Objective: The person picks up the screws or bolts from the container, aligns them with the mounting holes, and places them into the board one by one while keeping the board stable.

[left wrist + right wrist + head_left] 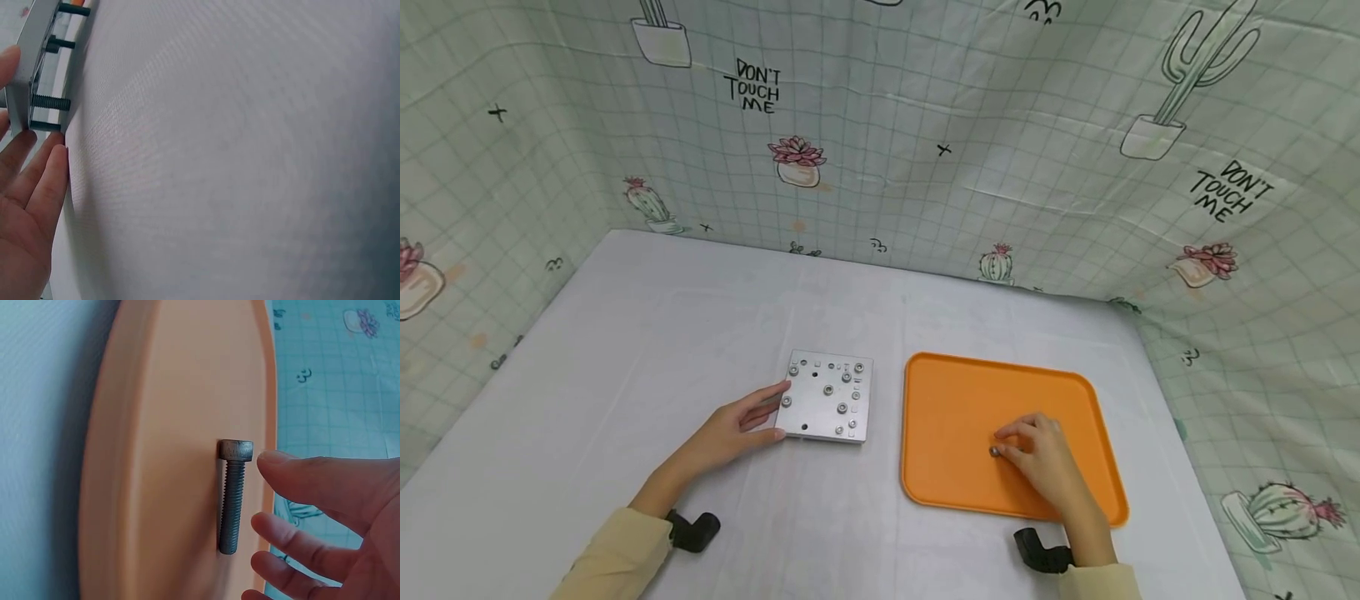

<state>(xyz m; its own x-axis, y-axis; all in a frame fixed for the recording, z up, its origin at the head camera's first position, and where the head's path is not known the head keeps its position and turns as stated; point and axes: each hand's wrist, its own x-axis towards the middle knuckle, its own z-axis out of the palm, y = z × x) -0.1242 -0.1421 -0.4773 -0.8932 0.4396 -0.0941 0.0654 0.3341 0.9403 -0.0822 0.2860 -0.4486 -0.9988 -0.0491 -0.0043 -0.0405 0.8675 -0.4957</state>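
A silver metal plate [816, 408] with several socket-head screws set in its top lies left of the tray. My left hand [730, 429] touches its left side with fairly straight fingers, the thumb near the front corner. Seen from the left wrist, dark threaded shanks [51, 102] stick out under the plate. One dark socket-head screw [231, 497] with a knurled head lies on the orange tray [175, 394]. Over the tray, my right hand [1041, 454] has its thumb tip close beside the screw's head, fingers apart; from the head, the shank is hidden by the hand.
A white cloth [737, 317] covers the table around the plate and tray. The tray's raised rim [992, 360] runs round the right hand's area. A cactus-print curtain [880, 192] hangs behind and on both sides. Black wrist mounts [696, 532] sit by both sleeves.
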